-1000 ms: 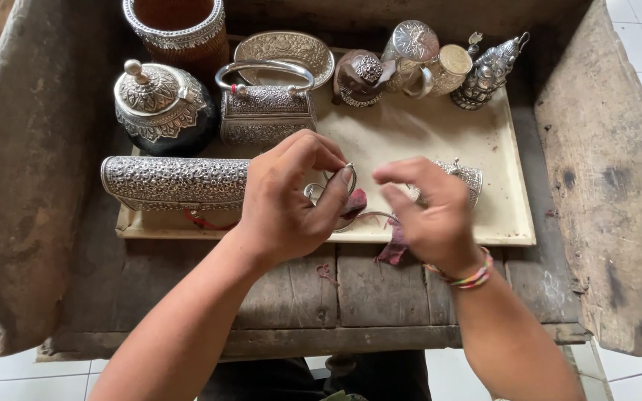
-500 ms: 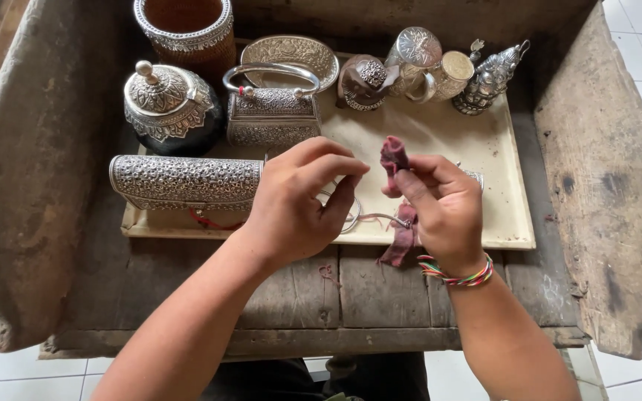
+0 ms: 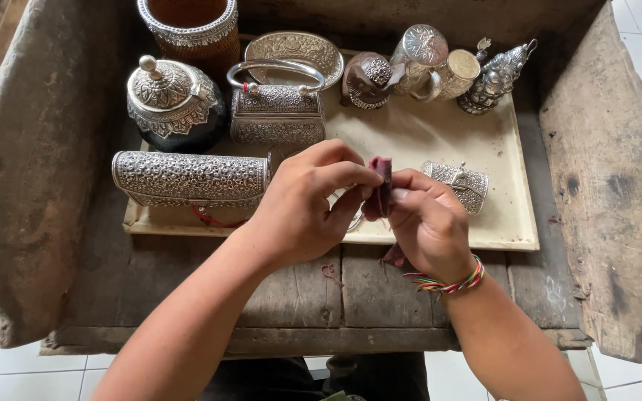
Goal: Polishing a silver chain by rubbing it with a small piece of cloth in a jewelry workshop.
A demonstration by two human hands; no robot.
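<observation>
My right hand (image 3: 429, 226) pinches a small dark red cloth (image 3: 383, 178) upright between thumb and fingers; a coloured thread bracelet is on its wrist. My left hand (image 3: 302, 204) is curled right beside it, its fingertips touching the top of the cloth. A thin silver hoop (image 3: 354, 220) shows under the left fingers; most of it is hidden by the hand. Both hands hover over the front edge of a cream tray (image 3: 440, 134). A small silver filigree purse (image 3: 461, 184) lies just behind my right hand.
On the tray stand a long silver clutch (image 3: 187, 178), a handled silver box (image 3: 276, 119), a lidded round bowl (image 3: 172, 100), an oval dish (image 3: 295, 50), a silver-rimmed woven cylinder (image 3: 191, 26) and small figures (image 3: 495, 74). The tray rests in a worn wooden trough (image 3: 611, 186) with raised sides.
My right hand lifted the red cloth off the tray edge, then both hands drew together so the left fingertips now meet the cloth.
</observation>
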